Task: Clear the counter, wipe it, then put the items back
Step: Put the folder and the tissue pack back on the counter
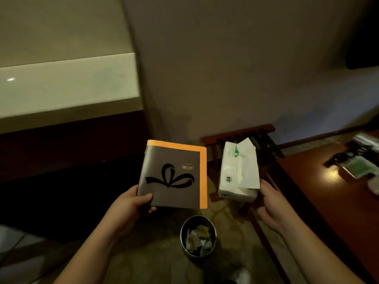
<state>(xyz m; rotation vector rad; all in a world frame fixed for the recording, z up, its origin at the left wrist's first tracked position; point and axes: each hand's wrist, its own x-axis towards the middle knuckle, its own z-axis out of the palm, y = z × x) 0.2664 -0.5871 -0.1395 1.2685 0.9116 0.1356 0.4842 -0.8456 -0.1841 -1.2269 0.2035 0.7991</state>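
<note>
Grey booklet (172, 175) in left grip (131, 203), tissue pack (238, 173) in right grip (270, 203)

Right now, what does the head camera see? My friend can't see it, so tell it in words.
A person holds a grey booklet with an orange border and a black bow in the left hand, and a white tissue pack in the right hand. Below them, a round bin of scraps stands on the floor; a white counter is at left.

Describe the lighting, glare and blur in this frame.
Head view: dim, warm light; a glare spot on the wooden desk at right; wide-angle bending of the white counter; edges soft, while the booklet and tissue pack stay fairly sharp.
</note>
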